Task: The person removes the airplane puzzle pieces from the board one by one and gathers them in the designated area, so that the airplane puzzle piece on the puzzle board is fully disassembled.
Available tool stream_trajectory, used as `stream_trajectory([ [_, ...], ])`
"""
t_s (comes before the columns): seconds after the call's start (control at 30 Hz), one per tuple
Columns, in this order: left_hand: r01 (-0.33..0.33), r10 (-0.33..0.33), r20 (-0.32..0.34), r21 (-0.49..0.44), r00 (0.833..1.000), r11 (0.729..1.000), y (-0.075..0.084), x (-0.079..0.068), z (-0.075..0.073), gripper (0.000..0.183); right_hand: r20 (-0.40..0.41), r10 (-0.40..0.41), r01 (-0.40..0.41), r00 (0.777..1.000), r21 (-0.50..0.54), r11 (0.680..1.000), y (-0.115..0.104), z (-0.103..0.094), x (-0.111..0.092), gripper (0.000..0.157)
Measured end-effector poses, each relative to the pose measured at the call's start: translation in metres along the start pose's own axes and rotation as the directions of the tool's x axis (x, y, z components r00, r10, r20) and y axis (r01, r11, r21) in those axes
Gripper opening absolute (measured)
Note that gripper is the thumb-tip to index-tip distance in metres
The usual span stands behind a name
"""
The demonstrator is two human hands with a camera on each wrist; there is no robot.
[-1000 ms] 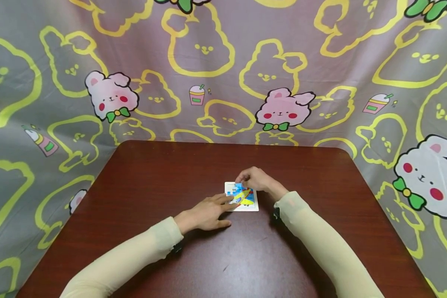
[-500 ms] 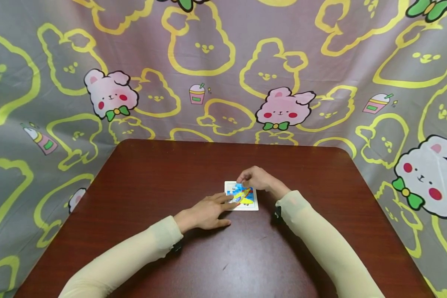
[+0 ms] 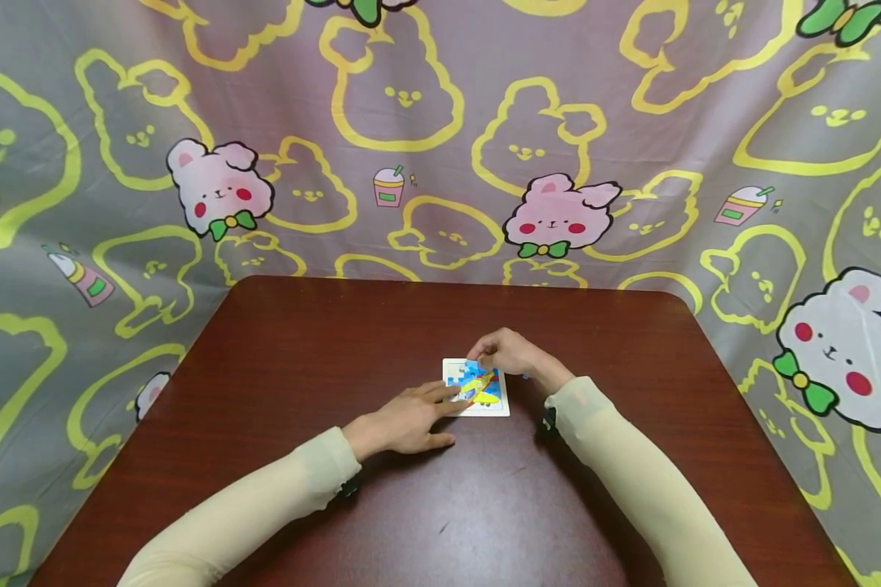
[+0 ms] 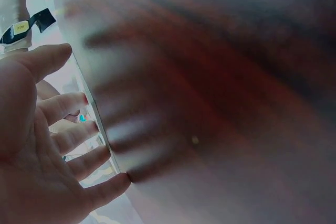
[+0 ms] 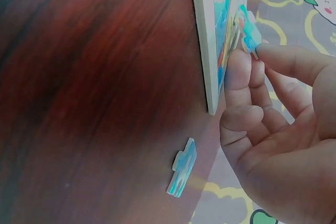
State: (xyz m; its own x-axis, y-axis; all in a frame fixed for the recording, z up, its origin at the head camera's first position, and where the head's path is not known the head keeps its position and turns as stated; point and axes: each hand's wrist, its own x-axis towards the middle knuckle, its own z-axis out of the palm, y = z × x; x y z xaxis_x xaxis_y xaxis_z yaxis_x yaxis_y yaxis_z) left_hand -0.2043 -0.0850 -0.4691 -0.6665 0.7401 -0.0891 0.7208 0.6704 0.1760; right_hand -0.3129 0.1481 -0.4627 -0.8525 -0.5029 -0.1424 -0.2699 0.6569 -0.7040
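A small jigsaw puzzle (image 3: 484, 399) with a white frame and a blue and yellow airplane-like picture lies on the table. My left hand (image 3: 411, 417) rests at its left side, fingers spread and partly over the picture. In the left wrist view, fingertips of the left hand (image 4: 47, 145) touch the frame's edge. Over the puzzle's far right corner, my right hand (image 3: 510, 352) pinches a blue puzzle piece (image 5: 250, 32) between thumb and fingers. The held piece stands tilted above the board (image 5: 207, 51). How it meets the other pieces is hidden.
A loose blue puzzle piece (image 5: 182, 170) lies on the brown table (image 3: 323, 350) beside the board, close to the right wrist. A patterned curtain (image 3: 440, 163) hangs behind the table and along both sides.
My right hand has shifted slightly to the right at the puzzle's far edge, still pinching the puzzle piece. The left hand stays where it was.
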Motion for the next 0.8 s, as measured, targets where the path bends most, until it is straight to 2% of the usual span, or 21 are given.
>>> stream_trajectory([
  [0.23, 0.004, -0.004, 0.005, -0.001, 1.000, 1.000, 0.000, 0.000, 0.000, 0.061, -0.018, -0.001, 0.001, 1.000, -0.009, 1.000, 0.003, -0.002, 0.000, 0.018],
  [0.4, -0.004, 0.004, -0.010, 0.003, 1.000, 1.000, -0.001, 0.000, 0.001, 0.060, -0.010, 0.032, -0.032, 0.999, 0.009, 0.999, 0.007, -0.006, -0.003, 0.018],
  [0.8, -0.001, 0.001, -0.001, 0.000, 1.000, 1.000, -0.001, 0.000, 0.001, 0.061, -0.005, 0.091, -0.090, 0.996, 0.079, 0.993, 0.022, -0.028, -0.018, 0.018],
])
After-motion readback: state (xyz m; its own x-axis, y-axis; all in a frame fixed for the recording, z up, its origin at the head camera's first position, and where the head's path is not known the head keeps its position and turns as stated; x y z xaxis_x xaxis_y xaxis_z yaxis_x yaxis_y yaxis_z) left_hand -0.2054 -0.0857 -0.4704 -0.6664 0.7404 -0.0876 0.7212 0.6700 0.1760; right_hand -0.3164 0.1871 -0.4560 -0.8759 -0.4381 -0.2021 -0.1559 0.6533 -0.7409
